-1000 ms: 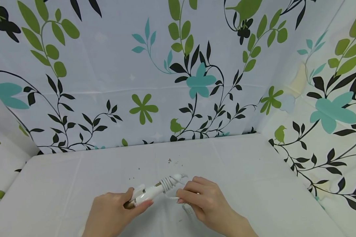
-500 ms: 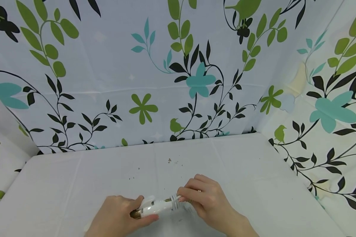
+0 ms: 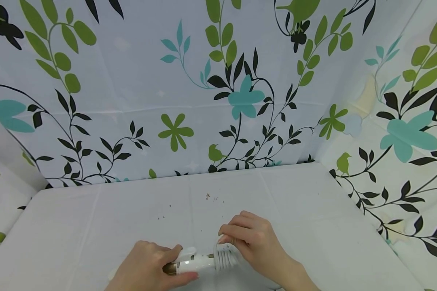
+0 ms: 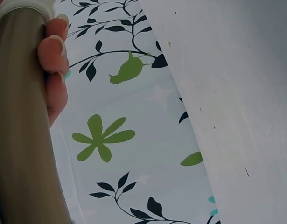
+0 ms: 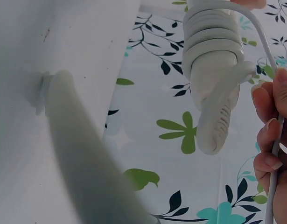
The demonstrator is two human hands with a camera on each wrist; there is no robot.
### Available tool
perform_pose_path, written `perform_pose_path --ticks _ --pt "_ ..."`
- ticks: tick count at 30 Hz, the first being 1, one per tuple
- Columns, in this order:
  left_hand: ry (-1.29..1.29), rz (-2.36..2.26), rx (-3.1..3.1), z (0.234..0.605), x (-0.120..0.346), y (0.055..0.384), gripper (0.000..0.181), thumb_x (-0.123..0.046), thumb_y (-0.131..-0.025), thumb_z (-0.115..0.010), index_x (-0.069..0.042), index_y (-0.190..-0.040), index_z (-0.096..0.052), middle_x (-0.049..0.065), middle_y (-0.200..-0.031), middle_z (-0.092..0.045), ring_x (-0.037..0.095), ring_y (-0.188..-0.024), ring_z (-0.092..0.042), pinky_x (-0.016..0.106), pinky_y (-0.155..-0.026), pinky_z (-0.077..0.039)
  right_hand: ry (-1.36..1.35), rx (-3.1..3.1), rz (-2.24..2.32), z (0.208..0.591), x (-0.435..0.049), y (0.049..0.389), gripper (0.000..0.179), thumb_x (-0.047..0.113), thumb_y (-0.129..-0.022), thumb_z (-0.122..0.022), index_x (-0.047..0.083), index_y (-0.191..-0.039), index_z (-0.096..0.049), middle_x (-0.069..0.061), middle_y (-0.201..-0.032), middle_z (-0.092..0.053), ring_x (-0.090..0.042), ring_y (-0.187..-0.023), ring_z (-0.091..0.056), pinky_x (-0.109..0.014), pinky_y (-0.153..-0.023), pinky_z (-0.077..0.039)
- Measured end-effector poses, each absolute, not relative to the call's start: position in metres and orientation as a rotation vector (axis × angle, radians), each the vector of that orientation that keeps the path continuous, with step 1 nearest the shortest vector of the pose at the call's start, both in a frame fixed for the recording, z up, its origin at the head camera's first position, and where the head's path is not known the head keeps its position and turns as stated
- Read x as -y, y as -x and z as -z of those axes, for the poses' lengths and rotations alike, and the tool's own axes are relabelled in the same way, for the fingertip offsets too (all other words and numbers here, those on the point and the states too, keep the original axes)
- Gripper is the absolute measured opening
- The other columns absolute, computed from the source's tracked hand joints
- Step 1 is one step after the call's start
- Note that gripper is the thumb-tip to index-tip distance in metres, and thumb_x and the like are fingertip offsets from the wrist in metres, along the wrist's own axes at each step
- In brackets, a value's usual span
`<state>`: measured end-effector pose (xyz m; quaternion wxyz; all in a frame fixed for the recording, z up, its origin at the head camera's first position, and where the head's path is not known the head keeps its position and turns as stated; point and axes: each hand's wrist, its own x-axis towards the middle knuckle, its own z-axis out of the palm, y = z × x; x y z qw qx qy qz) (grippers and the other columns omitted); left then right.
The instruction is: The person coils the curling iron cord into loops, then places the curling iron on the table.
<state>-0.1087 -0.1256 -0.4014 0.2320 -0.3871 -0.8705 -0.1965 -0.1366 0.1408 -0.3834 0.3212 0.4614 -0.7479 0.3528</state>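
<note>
A curling iron (image 3: 196, 264) with a white handle and a brownish barrel lies almost level just above the white table. My left hand (image 3: 149, 262) grips it by the barrel end, and the left wrist view has the barrel (image 4: 22, 121) large along its left side. White cord (image 3: 223, 259) is wound in several turns round the handle's right end. Pinched in the fingers of my right hand (image 3: 256, 242), the cord's loose run rises from those turns. In the right wrist view, a ribbed cord sleeve (image 5: 219, 122) sticks out from the handle's tip.
Small dark crumbs (image 3: 208, 197) are scattered on the white-covered table (image 3: 138, 210). Leaf-patterned cloth (image 3: 131, 81) hangs behind the table and at both sides. A blurred white tube-like shape (image 5: 92, 163) crosses the right wrist view close to the camera.
The curling iron has shifted right and toward me and swung from slanting upward to nearly level. My right hand has carried the cord from beneath the handle up to its far side.
</note>
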Motion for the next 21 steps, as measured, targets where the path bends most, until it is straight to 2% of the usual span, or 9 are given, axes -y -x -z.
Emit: perform_pose_path --ticks 8,14,21 --pt "1.096 0.620 2.314 0.4021 0.1245 0.1085 0.047 -0.065 -0.086 -0.067 -0.028 -0.064 -0.046 -0.022 -0.051 -0.023 -0.016 -0.052 -0.011 0.006 -0.046 -0.009 -1.170 2.030 -0.937 0.3839 -0.1449 0.1389 0.016 0.027 -0.093 -0.068 0.013 -0.088 -0.074 0.008 -0.076 -0.067 -0.006 -0.066 -0.052 -0.007 -0.064 -0.042" --pt "1.146 0.720 2.240 0.4042 0.1247 0.1101 0.043 -0.063 -0.088 -0.065 -0.027 -0.069 -0.050 -0.021 -0.049 -0.028 -0.017 -0.052 -0.014 0.005 -0.045 -0.012 -1.180 2.087 -0.965 0.3855 -0.1475 0.1399 0.014 0.026 -0.094 -0.068 0.015 -0.089 -0.073 0.009 -0.077 -0.066 -0.004 -0.068 -0.052 -0.007 -0.065 -0.042" --pt "1.207 0.888 2.166 0.4004 0.1237 0.1084 0.034 -0.052 -0.084 -0.076 -0.025 -0.074 -0.059 -0.018 -0.049 -0.039 -0.017 -0.050 -0.023 0.002 -0.044 -0.018 -1.206 2.149 -1.026 0.3896 -0.1500 0.1426 0.007 0.021 -0.093 -0.070 0.017 -0.088 -0.071 0.010 -0.073 -0.060 -0.001 -0.068 -0.051 -0.006 -0.065 -0.042"
